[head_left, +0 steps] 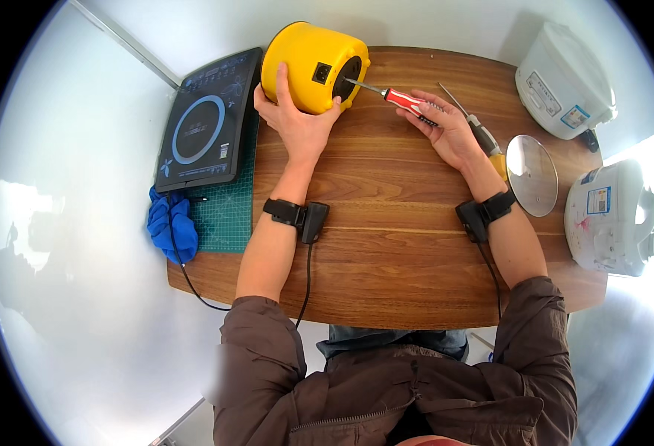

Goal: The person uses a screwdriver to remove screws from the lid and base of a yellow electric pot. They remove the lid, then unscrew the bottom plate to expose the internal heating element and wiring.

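Note:
A yellow pot-shaped appliance (297,56) lies tipped on its side at the far edge of the table, its underside turned toward the right. My left hand (297,123) grips its near side, thumb by the black round base plate (348,78), fingers spread up the yellow wall. A black power socket (322,72) shows on that wall. In my right hand (449,130) is a screwdriver (409,101) with a red and white handle, held between thumb and fingers. Its metal shaft points left, and the tip meets the base plate; the exact contact spot is too small to make out.
Beside my right hand lie another long-shafted tool (483,136) with a dark grip and a clear round lid (533,178). Two white cookers (565,82) stand at right. At left, a black induction cooktop (201,126) overlaps a green mat (223,223), near a blue cloth (172,227). Cables trail from both wrists.

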`<state>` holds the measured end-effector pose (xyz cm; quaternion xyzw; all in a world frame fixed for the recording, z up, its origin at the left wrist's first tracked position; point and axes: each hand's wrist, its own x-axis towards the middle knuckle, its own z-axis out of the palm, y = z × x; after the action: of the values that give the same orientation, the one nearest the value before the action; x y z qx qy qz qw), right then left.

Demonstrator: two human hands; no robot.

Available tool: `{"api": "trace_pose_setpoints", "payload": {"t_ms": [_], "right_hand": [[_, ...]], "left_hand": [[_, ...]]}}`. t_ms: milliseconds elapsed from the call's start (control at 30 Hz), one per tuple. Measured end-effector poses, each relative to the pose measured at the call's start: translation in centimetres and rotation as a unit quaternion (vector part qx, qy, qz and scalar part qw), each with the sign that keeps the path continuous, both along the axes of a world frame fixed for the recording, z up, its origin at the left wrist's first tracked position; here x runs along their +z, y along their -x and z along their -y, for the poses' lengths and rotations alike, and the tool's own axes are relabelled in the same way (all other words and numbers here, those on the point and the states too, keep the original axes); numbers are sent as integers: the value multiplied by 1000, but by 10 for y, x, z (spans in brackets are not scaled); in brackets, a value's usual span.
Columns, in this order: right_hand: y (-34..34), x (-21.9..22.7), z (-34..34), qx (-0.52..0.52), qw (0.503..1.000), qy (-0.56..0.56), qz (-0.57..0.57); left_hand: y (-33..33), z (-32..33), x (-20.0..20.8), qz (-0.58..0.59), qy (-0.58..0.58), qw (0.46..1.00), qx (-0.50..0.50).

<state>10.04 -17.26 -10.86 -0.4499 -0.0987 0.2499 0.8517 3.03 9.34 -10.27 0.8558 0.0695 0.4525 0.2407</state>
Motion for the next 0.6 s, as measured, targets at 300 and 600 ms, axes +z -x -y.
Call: {"api": "trace_pose_setpoints", "payload": {"t_ms": [300,600], "right_hand": [[-2,-3,8,6,982,149,117],[-7,-17,-7,-148,978,80,122]], "left_hand": [[-3,-4,-4,24,24,999,-16],[2,-1,1,0,-7,1000,3]]}}
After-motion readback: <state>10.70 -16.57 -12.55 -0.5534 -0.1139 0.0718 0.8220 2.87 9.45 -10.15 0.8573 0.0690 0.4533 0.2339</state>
